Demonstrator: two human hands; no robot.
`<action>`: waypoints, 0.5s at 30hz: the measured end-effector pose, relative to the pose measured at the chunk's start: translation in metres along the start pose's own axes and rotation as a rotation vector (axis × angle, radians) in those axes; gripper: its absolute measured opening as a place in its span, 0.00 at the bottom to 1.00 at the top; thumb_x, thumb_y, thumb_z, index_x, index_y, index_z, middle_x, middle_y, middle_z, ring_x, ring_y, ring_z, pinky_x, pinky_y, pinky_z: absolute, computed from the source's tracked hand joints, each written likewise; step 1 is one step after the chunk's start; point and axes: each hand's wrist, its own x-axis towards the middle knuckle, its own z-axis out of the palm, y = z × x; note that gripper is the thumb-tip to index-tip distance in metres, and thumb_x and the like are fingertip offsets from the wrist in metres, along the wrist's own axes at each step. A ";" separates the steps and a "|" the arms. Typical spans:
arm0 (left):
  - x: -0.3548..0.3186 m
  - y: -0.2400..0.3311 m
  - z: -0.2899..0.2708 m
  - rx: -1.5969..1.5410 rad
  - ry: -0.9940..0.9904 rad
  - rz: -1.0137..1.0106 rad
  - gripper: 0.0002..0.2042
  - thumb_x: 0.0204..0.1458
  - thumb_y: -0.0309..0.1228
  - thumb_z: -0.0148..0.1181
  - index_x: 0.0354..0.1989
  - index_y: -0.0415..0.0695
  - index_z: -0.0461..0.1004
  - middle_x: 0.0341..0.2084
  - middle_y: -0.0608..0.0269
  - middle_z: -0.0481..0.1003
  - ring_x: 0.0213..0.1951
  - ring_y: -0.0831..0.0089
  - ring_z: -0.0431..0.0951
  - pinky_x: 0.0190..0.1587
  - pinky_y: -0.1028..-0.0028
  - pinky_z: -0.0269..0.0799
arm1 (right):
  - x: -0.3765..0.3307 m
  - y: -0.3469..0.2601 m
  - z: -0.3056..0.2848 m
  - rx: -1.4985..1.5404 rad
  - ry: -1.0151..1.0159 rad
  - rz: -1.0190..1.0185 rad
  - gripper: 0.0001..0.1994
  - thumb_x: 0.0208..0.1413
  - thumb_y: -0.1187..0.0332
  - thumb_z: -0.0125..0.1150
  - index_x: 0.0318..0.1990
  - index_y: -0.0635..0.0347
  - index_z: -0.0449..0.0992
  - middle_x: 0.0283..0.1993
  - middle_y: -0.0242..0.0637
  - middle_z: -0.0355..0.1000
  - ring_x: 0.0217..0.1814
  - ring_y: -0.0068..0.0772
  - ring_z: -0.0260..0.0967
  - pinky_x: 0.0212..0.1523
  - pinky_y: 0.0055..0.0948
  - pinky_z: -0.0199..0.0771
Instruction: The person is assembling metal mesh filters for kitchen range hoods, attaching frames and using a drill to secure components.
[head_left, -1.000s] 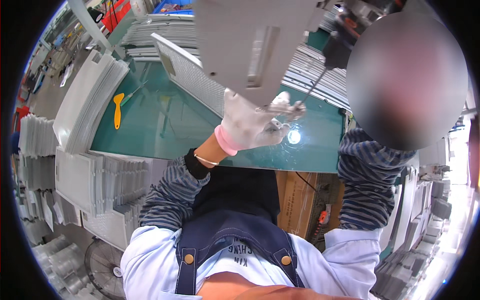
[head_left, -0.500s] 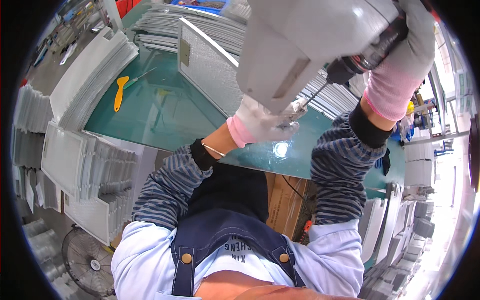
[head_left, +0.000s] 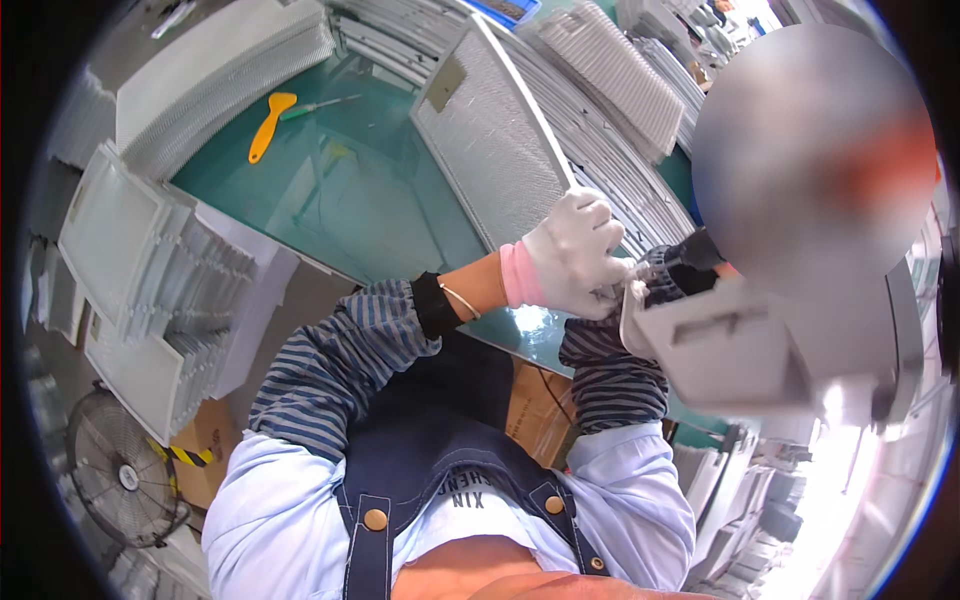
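Note:
My left hand, in a white glove with a pink cuff, is closed with its fingers curled in. Its fingertips meet something small and pale at the edge of a large grey housing with a slot in its side; what they grip I cannot make out. My right forearm, in a striped sleeve, runs up behind that housing. Its black cuff shows, but the right hand itself is hidden behind the housing and a round blurred patch. Beside my left hand, a white-framed mesh panel leans upright on the green table.
A yellow scraper and a green-handled screwdriver lie on the table. Stacked mesh panels stand at the far left, with more framed panels below. A fan is at lower left. More panels lie at the back.
The grey housing has swung from top centre to the right. My right hand and the power screwdriver it held have gone out of sight. My left hand has moved right and curled.

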 end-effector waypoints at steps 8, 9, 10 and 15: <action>-0.006 -0.014 0.008 -0.158 0.147 0.053 0.16 0.19 0.41 0.63 0.16 0.46 0.67 0.21 0.64 0.64 0.29 0.63 0.68 0.42 0.60 0.69 | 0.003 0.040 0.029 -0.180 -0.189 0.103 0.19 0.62 0.56 0.54 0.50 0.62 0.73 0.39 0.37 0.74 0.38 0.35 0.75 0.43 0.32 0.76; -0.008 -0.015 0.008 -0.157 0.161 0.028 0.16 0.19 0.41 0.63 0.16 0.46 0.67 0.21 0.64 0.64 0.29 0.63 0.68 0.42 0.60 0.69 | 0.001 0.044 0.030 -0.194 -0.217 0.112 0.19 0.61 0.56 0.54 0.50 0.62 0.73 0.39 0.37 0.74 0.38 0.35 0.75 0.43 0.32 0.76; -0.010 -0.016 0.007 -0.170 0.142 0.026 0.16 0.19 0.41 0.63 0.16 0.46 0.67 0.21 0.64 0.64 0.29 0.63 0.68 0.42 0.60 0.69 | -0.001 0.047 0.031 -0.207 -0.243 0.120 0.19 0.61 0.56 0.54 0.49 0.61 0.73 0.38 0.36 0.74 0.38 0.35 0.74 0.42 0.32 0.76; -0.008 -0.016 0.004 -0.259 0.092 0.070 0.16 0.21 0.41 0.63 0.18 0.46 0.67 0.22 0.64 0.64 0.29 0.63 0.69 0.45 0.59 0.70 | 0.028 0.040 -0.025 -0.331 -0.289 0.125 0.17 0.60 0.56 0.55 0.47 0.60 0.74 0.36 0.36 0.73 0.36 0.35 0.74 0.40 0.32 0.75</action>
